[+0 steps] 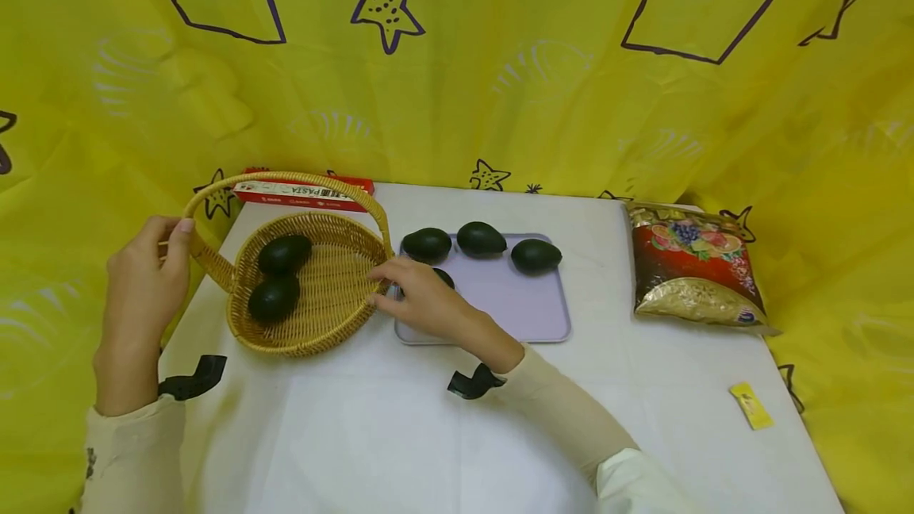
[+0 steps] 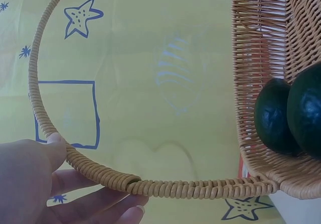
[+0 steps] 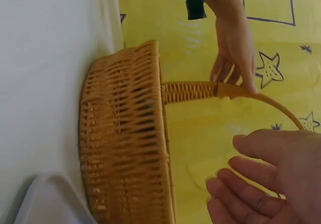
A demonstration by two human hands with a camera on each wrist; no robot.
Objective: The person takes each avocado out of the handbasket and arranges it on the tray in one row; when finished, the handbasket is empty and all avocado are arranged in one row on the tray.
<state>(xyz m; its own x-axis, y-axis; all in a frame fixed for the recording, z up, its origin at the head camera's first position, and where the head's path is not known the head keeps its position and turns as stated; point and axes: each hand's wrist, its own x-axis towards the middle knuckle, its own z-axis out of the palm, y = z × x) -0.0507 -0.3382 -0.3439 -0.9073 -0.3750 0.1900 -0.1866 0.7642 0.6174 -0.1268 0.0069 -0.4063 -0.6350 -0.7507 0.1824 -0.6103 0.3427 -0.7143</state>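
Yellow starred cloth behind; your left hand (image 1: pixel 143 276) grips the woven wicker basket's handle (image 1: pixel 214 190), right hand (image 1: pixel 421 300) rests unclenched at its rim; a tilt could spill two dark avocados (image 1: pixel 283 254) off the table's left edge.

You see a tan wicker basket (image 1: pixel 336 292), dark green avocados (image 1: pixel 481 238), a lilac tray (image 1: pixel 531 308), a white bench (image 1: pixel 428 427) and a yellow backdrop (image 1: pixel 457 101) with purple stars.

Basket (image 1: pixel 336 292) sits left on the counter (image 1: pixel 428 435) with two avocados (image 1: pixel 283 254) inside. Tray (image 1: pixel 528 308) lies just right of it — three avocados (image 1: pixel 481 238) along its far edge. Pasta box (image 1: pixel 303 193) behind basket; snack bag (image 1: pixel 693 268) far right.
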